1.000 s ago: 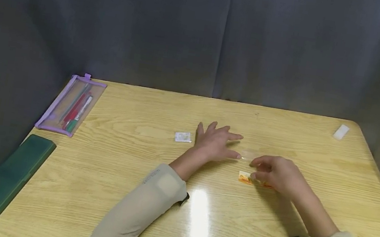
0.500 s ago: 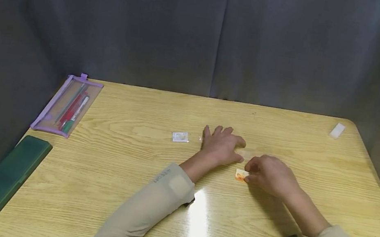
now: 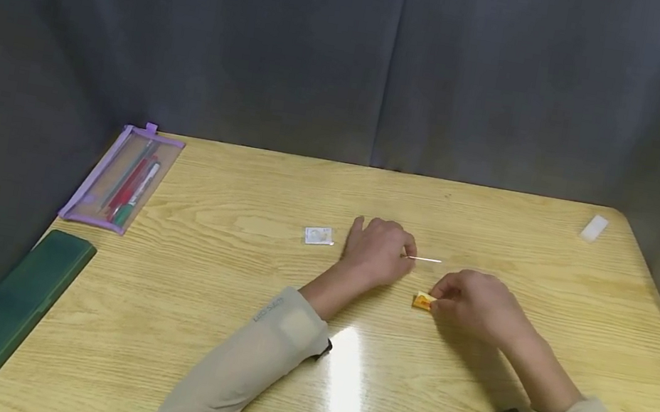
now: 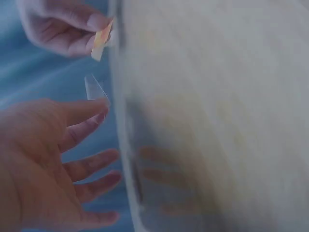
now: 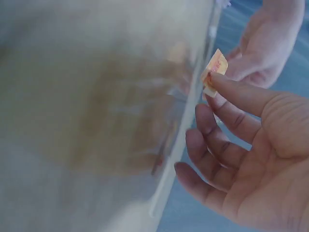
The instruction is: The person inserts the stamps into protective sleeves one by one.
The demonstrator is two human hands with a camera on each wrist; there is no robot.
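Observation:
In the head view, my left hand point(image 3: 380, 251) pinches a small clear plastic sleeve point(image 3: 427, 259) between thumb and index finger. Its edge catches the light as a thin bright line; the left wrist view shows the transparent sleeve point(image 4: 95, 88) tilted off the tabletop. My right hand point(image 3: 477, 301) pinches an orange and yellow stamp point(image 3: 422, 301) by thumb and index finger, and the stamp point(image 5: 216, 65) has a toothed edge in the right wrist view. Part of it is hidden behind the fingers. Left of my left hand lies a pale stamp-like piece point(image 3: 318, 235), flat on the table.
A mesh pouch point(image 3: 88, 186) with purple trim holds several pens at the far left. Nearer on that side lies a dark green case point(image 3: 16, 307). A small white block point(image 3: 593, 228) rests near the table's back right corner. Dark curtains point(image 3: 265, 44) hang behind.
My left hand has gone from spread fingers on the table to pinching the clear sleeve, which is now raised. The orange stamp, earlier lying flat, is now tilted in my right fingers.

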